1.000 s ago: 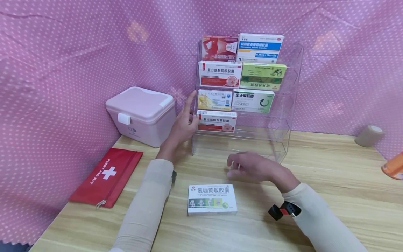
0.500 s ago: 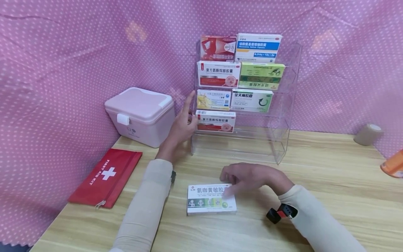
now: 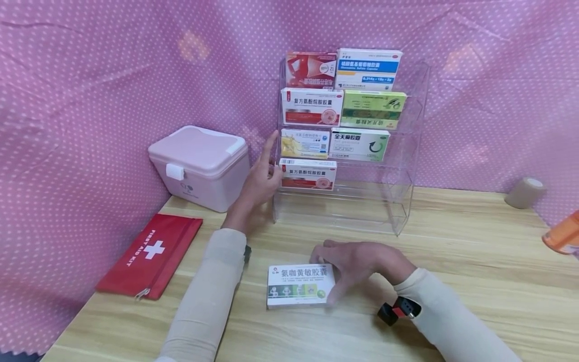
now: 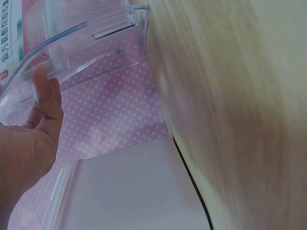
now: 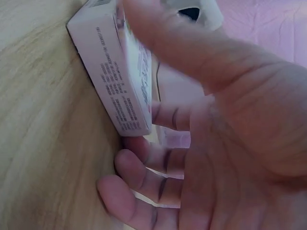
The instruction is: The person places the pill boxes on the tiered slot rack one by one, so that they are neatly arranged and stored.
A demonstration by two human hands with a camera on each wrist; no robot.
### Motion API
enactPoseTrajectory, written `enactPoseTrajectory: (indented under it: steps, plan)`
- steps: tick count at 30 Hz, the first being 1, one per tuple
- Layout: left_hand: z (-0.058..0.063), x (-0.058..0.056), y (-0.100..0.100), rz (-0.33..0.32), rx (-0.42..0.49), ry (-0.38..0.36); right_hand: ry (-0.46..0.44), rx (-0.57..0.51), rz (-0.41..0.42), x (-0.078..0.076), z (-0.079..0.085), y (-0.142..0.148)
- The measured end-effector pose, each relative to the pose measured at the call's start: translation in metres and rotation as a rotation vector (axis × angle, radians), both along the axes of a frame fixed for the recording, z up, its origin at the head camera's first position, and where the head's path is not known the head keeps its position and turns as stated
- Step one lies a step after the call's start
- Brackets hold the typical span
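Note:
A white-and-green medicine box [image 3: 298, 286] lies flat on the wooden table in the head view. Around its right end is my right hand [image 3: 362, 261], its fingers behind the far edge and the thumb by the near right corner. In the right wrist view the box's printed end [image 5: 112, 76] sits between thumb and fingers; a firm grip is not plain. My left hand [image 3: 262, 176] holds the left side of the clear display stand [image 3: 339, 218], index finger extended up along it. The left wrist view shows its curled fingers [image 4: 43, 91] against the clear side panel.
Several medicine boxes fill the stand's tiers, including a green one [image 3: 373, 109] and a red-and-white one [image 3: 307, 174]. At left are a pink lidded case [image 3: 199, 168] and a red first aid pouch [image 3: 149, 256]. A beige roll [image 3: 525, 193] and an orange object [image 3: 563, 234] are at right.
My right hand has come down and leftward from in front of the stand to the box's right end. The left hand stays at the stand, and the box has not visibly moved.

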State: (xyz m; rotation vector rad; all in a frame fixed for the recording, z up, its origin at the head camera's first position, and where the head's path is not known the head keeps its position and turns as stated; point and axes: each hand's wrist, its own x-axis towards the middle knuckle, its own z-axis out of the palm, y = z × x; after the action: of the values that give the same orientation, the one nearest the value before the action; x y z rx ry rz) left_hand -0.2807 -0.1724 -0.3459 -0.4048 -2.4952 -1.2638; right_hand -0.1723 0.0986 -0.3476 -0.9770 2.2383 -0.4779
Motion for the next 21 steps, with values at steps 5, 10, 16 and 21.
enactPoseTrajectory:
  steps: [5, 10, 16, 21]
  plan:
    - [-0.0007, -0.0007, -0.0004, -0.001, 0.005, -0.001, 0.003, -0.007, -0.027, 0.0013, -0.0008, -0.0018]
    - [-0.0003, 0.0002, -0.0006, 0.004, 0.014, -0.023, 0.011, -0.012, -0.030, 0.0005, -0.0032, -0.0031]
    - [-0.0012, -0.0007, -0.0005, 0.004, 0.006, -0.021, 0.030, -0.005, -0.028, 0.0009, -0.0038, -0.0036]
    - [-0.0013, -0.0009, -0.0006, -0.004, 0.011, -0.010, 0.022, -0.001, -0.041, 0.0012, -0.0034, -0.0041]
